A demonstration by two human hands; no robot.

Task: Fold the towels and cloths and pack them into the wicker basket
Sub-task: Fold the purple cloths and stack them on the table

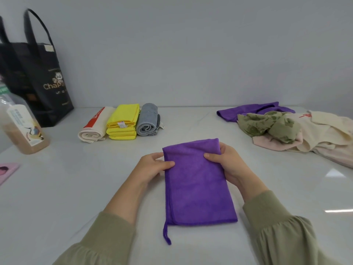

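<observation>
Purple microfibre towel [198, 184], half-folded at the centre of the white table [76, 178], far edges pinched by left hand [152, 166] and right hand [226, 161]. Three folded cloths [123, 121] behind; crumpled cloth heap [286, 131] at right unfolded; wicker basket unseen.

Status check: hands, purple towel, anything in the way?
Left hand and right hand both pinch purple towel at its far end. Towel folded, flat on table. Unfolded pile off right; path clear.

Fuzzy cloth towel [198, 180] (glossy table [66, 188]).
</observation>
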